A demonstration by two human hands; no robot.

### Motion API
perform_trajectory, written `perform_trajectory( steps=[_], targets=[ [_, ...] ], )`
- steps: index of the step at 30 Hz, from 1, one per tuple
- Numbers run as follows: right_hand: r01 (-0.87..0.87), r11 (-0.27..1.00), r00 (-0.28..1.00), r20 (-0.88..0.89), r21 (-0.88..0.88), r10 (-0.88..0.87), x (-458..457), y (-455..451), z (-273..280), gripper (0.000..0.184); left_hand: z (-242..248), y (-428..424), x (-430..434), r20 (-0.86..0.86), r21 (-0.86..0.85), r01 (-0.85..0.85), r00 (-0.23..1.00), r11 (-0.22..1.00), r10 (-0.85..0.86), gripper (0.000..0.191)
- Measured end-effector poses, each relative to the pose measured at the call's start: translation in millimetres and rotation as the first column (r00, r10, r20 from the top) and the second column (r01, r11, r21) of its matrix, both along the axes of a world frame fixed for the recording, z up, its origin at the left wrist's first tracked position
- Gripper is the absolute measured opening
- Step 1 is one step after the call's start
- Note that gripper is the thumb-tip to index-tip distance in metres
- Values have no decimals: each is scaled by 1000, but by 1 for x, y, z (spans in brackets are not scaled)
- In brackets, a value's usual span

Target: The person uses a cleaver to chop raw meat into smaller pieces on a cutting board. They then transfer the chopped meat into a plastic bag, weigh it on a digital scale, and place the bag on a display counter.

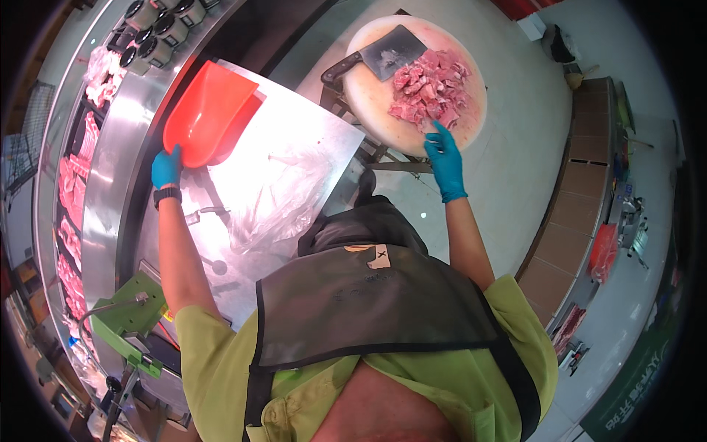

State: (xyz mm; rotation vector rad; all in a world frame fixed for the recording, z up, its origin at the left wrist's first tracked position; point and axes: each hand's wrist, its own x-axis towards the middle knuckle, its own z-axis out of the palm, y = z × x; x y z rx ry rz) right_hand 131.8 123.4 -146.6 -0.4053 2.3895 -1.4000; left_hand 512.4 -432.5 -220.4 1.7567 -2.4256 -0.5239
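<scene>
My left hand (167, 167), in a teal glove with a dark wristband below it, grips the near end of a red plastic scoop (207, 113) over the metal table. My right hand (446, 163), gloved alike, is at the near edge of a round chopping block (367, 119), its fingertips close beside a pile of cut raw meat (431, 85); whether they touch it is unclear. A cleaver (392, 52) lies flat on the block against the pile, its dark handle sticking out past the left edge.
Clear plastic bags (276, 204) lie on the steel table (342, 132). Meat trays and lidded jars (154, 52) line the counter (119, 143) at left. A green metal device (130, 309) stands at lower left. Brown cabinets (574, 215) run along the right.
</scene>
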Motion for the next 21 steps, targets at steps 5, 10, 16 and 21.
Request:
perform_trajectory(
  steps=[5, 10, 16, 21],
  targets=[
    [164, 974, 982, -123, 157, -146, -73, 44, -43, 94, 107, 66, -58, -150, -198, 115, 978, 973, -146, 45],
    [5, 965, 952, -298, 264, 76, -118, 33, -60, 108, 170, 154, -177, 127, -559, 481, 855, 675, -503, 33],
    [-100, 984, 968, -215, 145, 130, -132, 42, -72, 106, 149, 214, -282, 398, -460, 702, 710, 543, -581, 27],
    [-162, 986, 971, -186, -36, 153, -131, 39, -72, 106, 140, 221, -312, 467, -443, 703, 710, 556, -527, 30]
  ],
)
